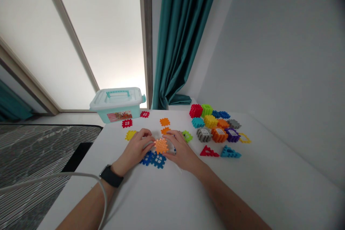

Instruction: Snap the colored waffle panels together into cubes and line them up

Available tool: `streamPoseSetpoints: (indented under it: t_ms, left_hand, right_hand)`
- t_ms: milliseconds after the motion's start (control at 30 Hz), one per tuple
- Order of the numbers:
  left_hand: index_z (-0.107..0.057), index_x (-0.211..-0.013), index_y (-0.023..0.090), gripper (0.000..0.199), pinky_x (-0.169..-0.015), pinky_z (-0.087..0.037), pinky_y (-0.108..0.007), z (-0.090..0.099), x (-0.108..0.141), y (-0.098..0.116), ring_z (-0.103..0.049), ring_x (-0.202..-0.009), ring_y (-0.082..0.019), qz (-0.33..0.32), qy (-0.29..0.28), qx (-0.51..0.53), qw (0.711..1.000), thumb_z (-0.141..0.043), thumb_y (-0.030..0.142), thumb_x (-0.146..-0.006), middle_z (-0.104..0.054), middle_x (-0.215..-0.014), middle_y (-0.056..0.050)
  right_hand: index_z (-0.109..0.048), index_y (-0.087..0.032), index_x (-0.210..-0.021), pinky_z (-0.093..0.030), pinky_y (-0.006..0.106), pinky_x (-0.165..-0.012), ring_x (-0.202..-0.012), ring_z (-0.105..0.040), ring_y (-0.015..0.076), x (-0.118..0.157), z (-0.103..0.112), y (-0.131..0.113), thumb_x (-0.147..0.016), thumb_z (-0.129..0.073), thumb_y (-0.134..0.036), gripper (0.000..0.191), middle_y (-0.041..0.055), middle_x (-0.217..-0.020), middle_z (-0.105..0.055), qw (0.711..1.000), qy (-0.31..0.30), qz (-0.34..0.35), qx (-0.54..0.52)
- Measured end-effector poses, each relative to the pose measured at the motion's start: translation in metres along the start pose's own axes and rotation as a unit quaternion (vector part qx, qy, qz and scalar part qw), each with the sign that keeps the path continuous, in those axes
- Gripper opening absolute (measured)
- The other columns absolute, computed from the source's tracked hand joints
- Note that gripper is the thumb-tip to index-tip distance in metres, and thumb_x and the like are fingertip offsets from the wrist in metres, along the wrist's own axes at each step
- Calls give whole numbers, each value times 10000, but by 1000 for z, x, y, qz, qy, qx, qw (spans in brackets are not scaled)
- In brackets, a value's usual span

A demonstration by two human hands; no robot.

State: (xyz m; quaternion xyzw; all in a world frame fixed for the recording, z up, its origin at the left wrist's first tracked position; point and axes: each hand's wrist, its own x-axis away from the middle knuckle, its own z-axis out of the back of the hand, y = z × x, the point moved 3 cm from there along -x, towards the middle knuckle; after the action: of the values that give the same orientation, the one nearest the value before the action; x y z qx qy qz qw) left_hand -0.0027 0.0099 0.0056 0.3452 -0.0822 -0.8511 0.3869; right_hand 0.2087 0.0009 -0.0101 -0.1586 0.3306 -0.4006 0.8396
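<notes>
Head view, looking forward and down across a white desk (151,205). Left grip (136,147) and right grip (179,147) both clenched from opposite sides on an orange waffle block (161,146), fingers pressed to its edges. Orange waffle block near the middle of the desk, between the two grips, directly above joined blue waffle tiles (153,159).

Just beyond the left grip, a yellow waffle tile (130,135) and a red waffle tile (127,123). Farther on, a second red waffle tile (145,114), beside a storage box (117,109) with a pale teal lid and handle, at the far edge of the desk. Straight ahead of the grips, two orange waffle tiles (164,122). Just past the right grip, a green waffle tile (187,136).

Farther right, a tight cluster of multicoloured waffle blocks (211,124) in red, green, yellow, teal, grey, orange and purple. Nearer the right grip, a red triangular piece (209,152) and a teal triangular piece (230,152). On the left wrist, a black watch (111,176); across the left forearm, a white cable (81,175). Behind the desk, a teal curtain (178,43).
</notes>
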Motion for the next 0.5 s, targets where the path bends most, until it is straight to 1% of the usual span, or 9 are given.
streamPoseSetpoints:
  t_ms: [67,133,167,233,300,500]
  left_hand:
    - [-673,-1003,206,158,-892,-506,-365,1,0,2,-587,-1004,-218,2,0,4,1000,-522,229,-964,-567,-1091,-82]
    - [-664,-1068,216,164,-923,-504,-377,1,0,4,-587,-1039,-228,0,-3,5,1000,-576,234,-931,-563,-1128,-84]
    - [-652,-1112,220,213,-937,-503,-384,1,0,5,-584,-1060,-236,-3,-7,4,1000,-625,253,-903,-557,-1155,-87]
    - [-621,-1186,224,377,-948,-504,-399,-1,0,6,-577,-1091,-255,-9,-15,1,1000,-726,299,-831,-546,-1200,-96]
    - [-607,-1214,226,474,-943,-508,-412,-2,1,6,-576,-1096,-268,-10,-21,-8,1000,-780,330,-785,-544,-1218,-103]
    - [-630,-1199,228,432,-951,-497,-443,-3,2,5,-573,-1094,-282,-17,-17,-41,999,-762,355,-808,-555,-1220,-116]
  right_hand:
    - [-522,-269,-1293,-406,510,-1113,-1303,-470,287,-1,0,1,-793,-756,-232,553,105,-1344,-497,1000,4,-4,-1]
    - [-516,-270,-1290,-423,518,-1096,-1297,-472,294,-2,1,1,-783,-761,-222,565,106,-1342,-497,1000,12,-6,-7]
    - [-509,-271,-1292,-426,523,-1092,-1295,-473,296,-2,2,1,-786,-757,-217,566,107,-1342,-495,1000,15,-6,-11]
    - [-498,-272,-1291,-424,530,-1092,-1290,-476,295,-2,3,0,-793,-747,-203,561,106,-1338,-494,1000,19,-5,-19]
    - [-495,-274,-1286,-425,531,-1091,-1283,-478,292,-2,3,-2,-798,-741,-192,553,102,-1328,-493,1000,18,-8,-24]
    - [-494,-263,-1279,-426,512,-1091,-1263,-477,279,-2,2,-4,-810,-736,-212,530,98,-1305,-498,999,14,-12,-33]
